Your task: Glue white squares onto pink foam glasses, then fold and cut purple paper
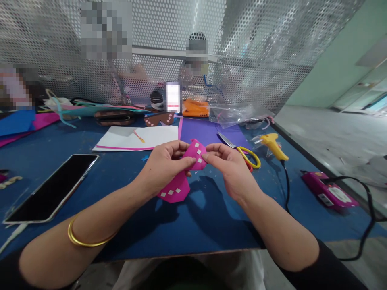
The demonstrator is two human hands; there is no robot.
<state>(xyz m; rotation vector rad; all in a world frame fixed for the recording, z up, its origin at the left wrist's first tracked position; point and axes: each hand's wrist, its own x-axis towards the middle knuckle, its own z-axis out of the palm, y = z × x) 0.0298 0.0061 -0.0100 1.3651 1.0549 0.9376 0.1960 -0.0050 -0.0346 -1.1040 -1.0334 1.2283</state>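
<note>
A magenta paper cut-out (173,196) with small white diamond pieces along its two ends is held up over the blue table. My left hand (165,165) grips it from the left, thumb on the front and fingers behind. At its upper right edge, my right hand (225,163) pinches it between thumb and fingers, close to the white diamonds. Scissors (249,156) with yellow handles lie just beyond my right hand, over a purple sheet (198,131). A brown cut-out (159,119) with similar diamonds rests farther back.
At left lies a large phone (54,189) with a cable. A yellow glue gun (273,146) and a magenta power box (329,191) with black cords sit at right. White paper (121,137) and a plastic bag (238,114) lie behind, before a perforated metal screen (163,36).
</note>
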